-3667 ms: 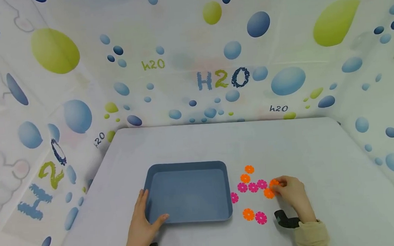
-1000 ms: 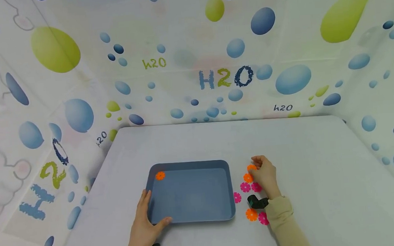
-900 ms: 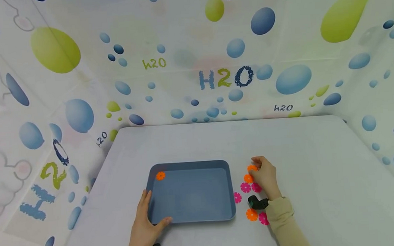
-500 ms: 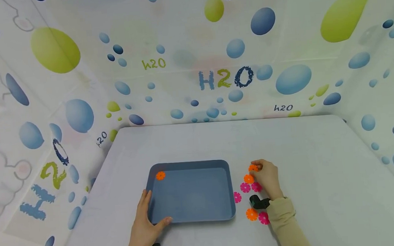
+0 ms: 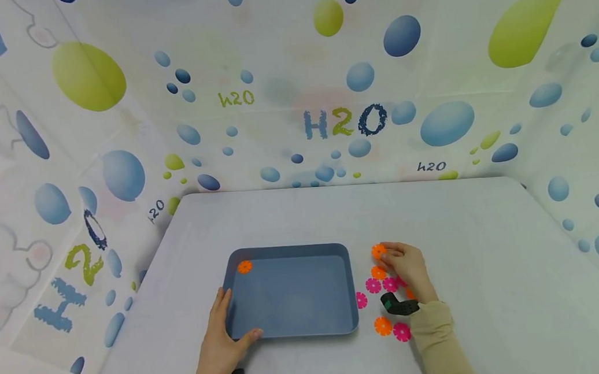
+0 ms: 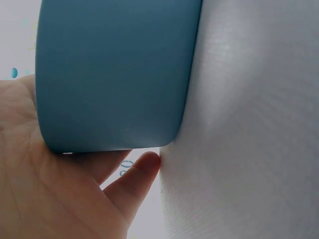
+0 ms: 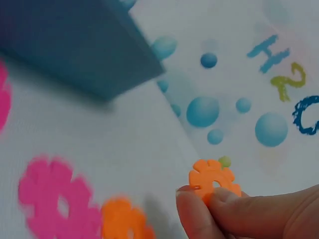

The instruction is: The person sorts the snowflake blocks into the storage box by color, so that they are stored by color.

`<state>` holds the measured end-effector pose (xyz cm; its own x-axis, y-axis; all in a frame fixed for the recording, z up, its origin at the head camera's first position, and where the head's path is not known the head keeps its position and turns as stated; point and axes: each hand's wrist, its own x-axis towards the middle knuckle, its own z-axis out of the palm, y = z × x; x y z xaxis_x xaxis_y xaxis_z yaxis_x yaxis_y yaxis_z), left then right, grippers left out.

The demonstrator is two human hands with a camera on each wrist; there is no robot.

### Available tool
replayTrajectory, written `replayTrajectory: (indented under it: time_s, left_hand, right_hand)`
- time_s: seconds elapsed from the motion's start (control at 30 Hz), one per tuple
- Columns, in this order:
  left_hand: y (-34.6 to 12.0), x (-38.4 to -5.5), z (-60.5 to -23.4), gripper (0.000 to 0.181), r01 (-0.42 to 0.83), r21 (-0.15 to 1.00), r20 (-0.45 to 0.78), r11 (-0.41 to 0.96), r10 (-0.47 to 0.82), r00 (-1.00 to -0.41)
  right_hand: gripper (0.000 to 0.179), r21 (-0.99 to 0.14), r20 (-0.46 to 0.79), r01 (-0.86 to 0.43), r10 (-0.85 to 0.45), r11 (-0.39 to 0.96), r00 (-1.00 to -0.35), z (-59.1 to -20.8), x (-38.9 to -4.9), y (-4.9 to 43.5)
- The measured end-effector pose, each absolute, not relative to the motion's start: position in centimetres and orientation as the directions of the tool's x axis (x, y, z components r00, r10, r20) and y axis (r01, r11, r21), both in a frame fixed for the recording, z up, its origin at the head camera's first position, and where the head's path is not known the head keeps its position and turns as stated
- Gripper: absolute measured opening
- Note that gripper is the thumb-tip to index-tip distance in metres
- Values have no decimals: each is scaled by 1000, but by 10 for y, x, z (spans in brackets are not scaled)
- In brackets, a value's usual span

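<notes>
My right hand [image 5: 408,265] pinches an orange notched plastic disc [image 5: 379,251] between thumb and fingertips, just above the table right of the blue-grey tray [image 5: 292,332]. The right wrist view shows this disc [image 7: 212,175] upright, with a small centre hole. My left hand [image 5: 219,343] rests against the tray's near left corner, fingers straight along the left wall and thumb at the front rim. One orange disc [image 5: 245,267] lies in the tray's far left corner. On the table near my right hand are another orange disc [image 5: 378,272] and pink discs [image 5: 373,285], some partly hidden by the hand.
Closer to the front lie an orange disc [image 5: 383,326] and a pink disc [image 5: 402,332]. A pink disc [image 5: 362,299] sits beside the tray's right wall. The white table [image 5: 291,216] meets a patterned sheet [image 5: 273,113] at its far edge.
An orange disc from the right has come to lie in the tray. My right hand moved to the far orange disc and has now lifted it. The left hand stays at the tray.
</notes>
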<state>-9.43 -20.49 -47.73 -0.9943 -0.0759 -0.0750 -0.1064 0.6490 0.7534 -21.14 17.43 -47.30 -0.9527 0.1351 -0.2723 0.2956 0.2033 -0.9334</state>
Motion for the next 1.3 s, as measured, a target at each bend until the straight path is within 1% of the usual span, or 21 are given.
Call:
replayTrajectory:
  time_s: [0.03,0.13,0.23,0.33,0.53,0.7,0.87,0.93,1.17,1.3]
  left_hand:
    - [-205,-94,-477,107,-106,753,-75,649,-77,-994]
    - [-205,-94,-477,107,-106,752,-72,650,-79,-994]
    - [-206,-94,-477,107,-105,751,-68,652,-82,-994]
    - [-206,-94,-476,107,-101,749,-61,655,-85,-995]
    - [-205,-94,-474,107,-90,745,-43,661,-86,-995]
    - [-205,-94,-475,107,-86,748,-44,659,-80,-996]
    - [-204,-93,-476,106,-80,752,-32,654,-85,-996]
    - [-204,-93,-477,106,-77,752,-27,654,-87,-996]
    - [-203,-94,-480,105,-86,762,-38,642,-89,-995]
    - [-205,-94,-480,105,-74,760,-26,645,-84,-996]
  right_hand:
    - [38,-944,-280,296,119,146,-953,-471,-212,172]
    - [40,-962,-270,273,68,28,-960,-463,-216,163]
    - [41,-970,-240,239,16,-51,-971,-455,-220,149]
    - [42,-969,-224,227,-38,-96,-974,-449,-223,131]
    - [39,-963,-225,239,-115,-124,-967,-440,-229,83]
    - [35,-957,-242,266,-186,-116,-952,-442,-231,44]
    - [32,-953,-278,300,-297,-31,-914,-451,-232,9]
    - [31,-951,-294,310,-318,3,-901,-456,-233,-3]
    - [28,-927,-370,371,-302,58,-878,-474,-232,-29]
    - [26,-924,-378,376,-288,63,-880,-478,-231,-34]
